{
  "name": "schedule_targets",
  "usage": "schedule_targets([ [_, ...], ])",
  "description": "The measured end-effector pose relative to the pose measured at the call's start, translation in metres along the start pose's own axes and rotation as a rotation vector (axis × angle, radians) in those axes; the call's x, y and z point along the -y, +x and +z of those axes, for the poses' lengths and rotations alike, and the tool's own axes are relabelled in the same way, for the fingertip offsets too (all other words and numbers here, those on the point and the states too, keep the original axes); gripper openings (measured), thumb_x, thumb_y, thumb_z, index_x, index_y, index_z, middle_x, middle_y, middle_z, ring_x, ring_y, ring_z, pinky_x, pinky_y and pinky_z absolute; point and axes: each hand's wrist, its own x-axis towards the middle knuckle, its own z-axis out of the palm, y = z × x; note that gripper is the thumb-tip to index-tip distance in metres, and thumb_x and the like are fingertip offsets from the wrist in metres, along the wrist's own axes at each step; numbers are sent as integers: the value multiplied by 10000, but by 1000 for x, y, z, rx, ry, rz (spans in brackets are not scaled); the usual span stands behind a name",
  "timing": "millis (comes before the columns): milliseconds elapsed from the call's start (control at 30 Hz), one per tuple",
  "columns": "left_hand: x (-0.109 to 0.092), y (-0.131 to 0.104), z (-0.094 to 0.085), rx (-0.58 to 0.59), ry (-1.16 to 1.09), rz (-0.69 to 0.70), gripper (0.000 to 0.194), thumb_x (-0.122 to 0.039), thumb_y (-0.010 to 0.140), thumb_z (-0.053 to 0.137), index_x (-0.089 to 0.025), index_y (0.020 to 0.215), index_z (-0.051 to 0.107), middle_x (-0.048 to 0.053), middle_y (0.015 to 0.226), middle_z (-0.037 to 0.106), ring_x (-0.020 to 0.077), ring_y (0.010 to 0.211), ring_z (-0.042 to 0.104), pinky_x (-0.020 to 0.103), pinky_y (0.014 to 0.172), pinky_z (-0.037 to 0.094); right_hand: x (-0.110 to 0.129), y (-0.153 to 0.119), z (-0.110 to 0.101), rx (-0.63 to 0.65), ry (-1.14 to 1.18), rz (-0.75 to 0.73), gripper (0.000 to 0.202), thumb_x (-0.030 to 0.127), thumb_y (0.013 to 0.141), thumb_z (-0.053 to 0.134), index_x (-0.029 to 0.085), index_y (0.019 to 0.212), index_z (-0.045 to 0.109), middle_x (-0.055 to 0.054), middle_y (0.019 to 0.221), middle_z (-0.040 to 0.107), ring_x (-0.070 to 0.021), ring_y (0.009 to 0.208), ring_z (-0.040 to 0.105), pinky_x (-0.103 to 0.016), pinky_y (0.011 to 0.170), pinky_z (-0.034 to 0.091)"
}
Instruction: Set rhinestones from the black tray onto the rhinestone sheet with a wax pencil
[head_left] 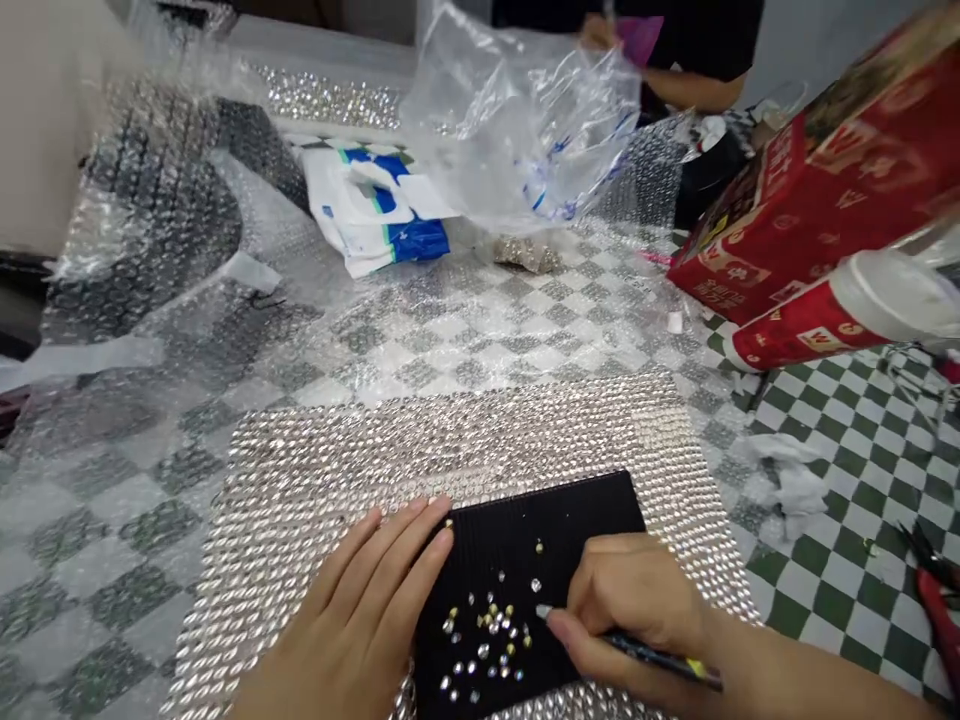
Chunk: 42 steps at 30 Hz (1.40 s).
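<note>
The loose rhinestones point(495, 622), some clear and some yellowish, lie scattered on the black board point(574, 520), mostly over the half nearest the wearer and toward its left edge. A single clear rhinestone point(535, 585) sits a little apart, toward the board's far edge from the main cluster. The pen-shaped tool point(664, 660) has its pale tip just beside that stone, on the right side of the cluster. Its long axis slants from the tip down toward the near right, so the tip points left and slightly away from the wearer, across the stones. Whether the tip touches the board cannot be told.

The right hand point(645, 600) grips the tool like a pencil, fingers closed round it, over the board's right edge, and is nearer that single stone. The left hand point(367, 620) is open, palm down, its fingers extended together along the board's left edge, fingertips by the far left corner; it holds nothing.

The board lies on a wide rhinestone-studded sheet point(450, 440). Beyond are bubble wrap point(420, 335) and a wipes pack point(367, 215); a red paper cup point(795, 330) is well off to the right.
</note>
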Motion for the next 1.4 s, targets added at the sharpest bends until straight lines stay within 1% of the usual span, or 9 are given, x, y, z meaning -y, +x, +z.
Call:
schedule_targets([
  [133,8,-6,9,-36,-42,8,912,-638,1012,421,-5,1638,219,200,1662,298,346,1552,267,482,1333,104,-3,2,-1,-96,139,0,299,174,973,648,241,729,489,51,607,644,-83,519,593,-217,520,446],
  [267,6,-3,5,-34,-67,18,994,-637,974,502,12,1643,159,183,1698,216,328,1576,206,444,1334,83,-7,-2,-4,-236,291,48,384,247,950,699,237,674,432,72,537,545,-72,468,519,-194,457,375],
  [367,1,1,-3,-2,-86,-20,965,-598,962,528,3,1635,186,173,1680,270,312,1567,236,434,1330,102,-3,-4,-7,-257,301,119,415,272,983,631,234,648,390,67,525,467,-85,459,442,-217,443,344],
  [500,-3,4,-10,37,-78,-46,891,-573,973,504,2,1603,248,182,1647,336,303,1560,254,440,1326,111,3,4,-7,-330,220,205,342,191,978,614,234,679,453,63,569,515,-85,477,471,-212,459,391],
  [633,-4,4,-10,45,-72,-21,841,-551,951,525,23,1537,338,206,1646,314,327,1546,265,458,1321,105,1,18,-1,-325,152,152,371,144,903,713,220,622,483,76,510,542,-66,431,508,-178,429,384],
  [900,-5,3,-7,52,-72,-36,964,-544,803,661,19,1524,357,208,1653,293,351,1535,276,475,1325,90,-4,23,2,-277,66,111,391,123,933,668,209,613,460,69,514,557,-61,444,536,-171,444,383],
  [1100,-2,-2,-2,2,-77,-22,887,-582,944,523,2,1576,307,197,1663,289,340,1551,262,479,1324,99,-2,18,6,-359,183,118,400,203,983,655,226,652,431,72,519,541,-71,445,510,-183,441,395],
  [1233,5,-4,5,-72,-98,34,947,-599,952,515,-5,1630,225,191,1668,285,352,1555,256,489,1325,110,-8,12,-18,-581,347,63,338,348,1040,638,257,754,484,90,518,500,-75,413,448,-198,413,389],
  [1400,11,-8,10,-49,-100,51,925,-579,950,547,-52,1643,232,161,1678,284,336,1554,273,466,1340,89,-41,10,-65,-770,42,22,373,381,968,747,245,680,554,56,511,544,-91,419,474,-247,409,363],
])
